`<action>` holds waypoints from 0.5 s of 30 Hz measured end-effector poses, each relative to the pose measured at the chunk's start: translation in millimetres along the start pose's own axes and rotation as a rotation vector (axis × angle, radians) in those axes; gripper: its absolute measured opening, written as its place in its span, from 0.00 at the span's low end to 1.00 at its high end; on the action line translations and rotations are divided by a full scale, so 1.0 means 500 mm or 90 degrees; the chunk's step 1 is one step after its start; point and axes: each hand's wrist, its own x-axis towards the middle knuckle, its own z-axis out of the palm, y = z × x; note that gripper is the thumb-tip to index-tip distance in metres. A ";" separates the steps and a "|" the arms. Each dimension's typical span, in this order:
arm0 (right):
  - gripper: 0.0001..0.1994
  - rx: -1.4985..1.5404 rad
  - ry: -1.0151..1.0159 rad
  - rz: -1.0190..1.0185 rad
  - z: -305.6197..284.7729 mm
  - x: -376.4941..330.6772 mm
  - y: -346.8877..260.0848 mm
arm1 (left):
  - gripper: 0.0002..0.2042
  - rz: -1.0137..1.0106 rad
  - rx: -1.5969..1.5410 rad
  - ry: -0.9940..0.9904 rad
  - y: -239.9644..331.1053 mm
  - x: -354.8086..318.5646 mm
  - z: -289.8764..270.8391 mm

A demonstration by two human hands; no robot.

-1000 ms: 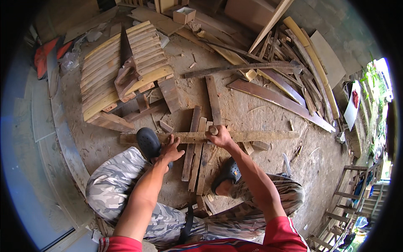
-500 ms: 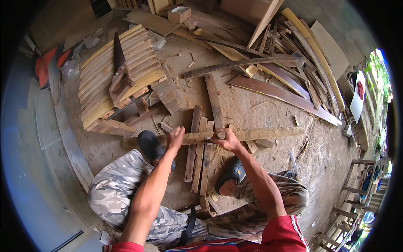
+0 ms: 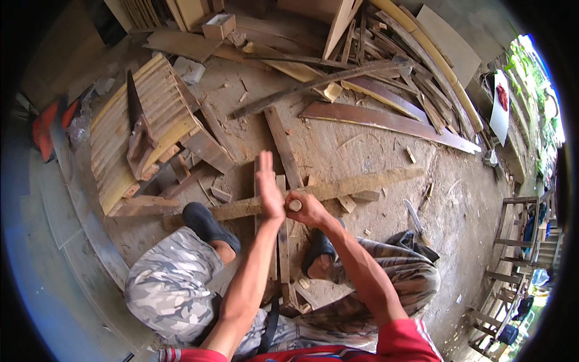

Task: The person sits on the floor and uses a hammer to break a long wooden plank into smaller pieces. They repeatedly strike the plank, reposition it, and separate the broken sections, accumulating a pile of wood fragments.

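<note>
My right hand point(image 3: 310, 210) is wrapped around a tool with a round wooden handle point(image 3: 295, 206); its butt end faces up and its lower part is hidden. Beside it, my left hand point(image 3: 269, 188) is open, fingers stretched out and palm edge-on, close to the handle. Beneath both hands a long rough plank point(image 3: 368, 181) lies crosswise over several narrow wood strips point(image 3: 283, 241). My shoes, a dark clog on the left point(image 3: 208, 226) and another on the right point(image 3: 318, 250), stand on the near side of the plank.
A slatted wooden piece point(image 3: 142, 102) stands at the left with a handsaw point(image 3: 140, 130) on top. A knife point(image 3: 416, 220) lies on the floor at right. Scrap boards point(image 3: 386, 123) are piled at the far right. A wooden rack point(image 3: 512, 259) stands at the right edge.
My left hand has moved right, from loosely curled above the plank to flat and open beside the right hand. The right hand keeps its grip on the handle. The whole view has shifted and tilted slightly.
</note>
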 end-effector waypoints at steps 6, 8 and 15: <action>0.16 0.038 0.034 0.033 0.018 0.006 0.002 | 0.37 0.168 0.050 0.156 -0.013 0.101 -0.144; 0.17 0.104 0.075 0.042 0.013 -0.004 -0.002 | 0.36 0.190 0.079 0.131 -0.027 0.104 -0.155; 0.13 0.048 0.169 0.018 0.042 0.010 0.028 | 0.36 0.088 -0.085 0.032 0.092 0.057 -0.002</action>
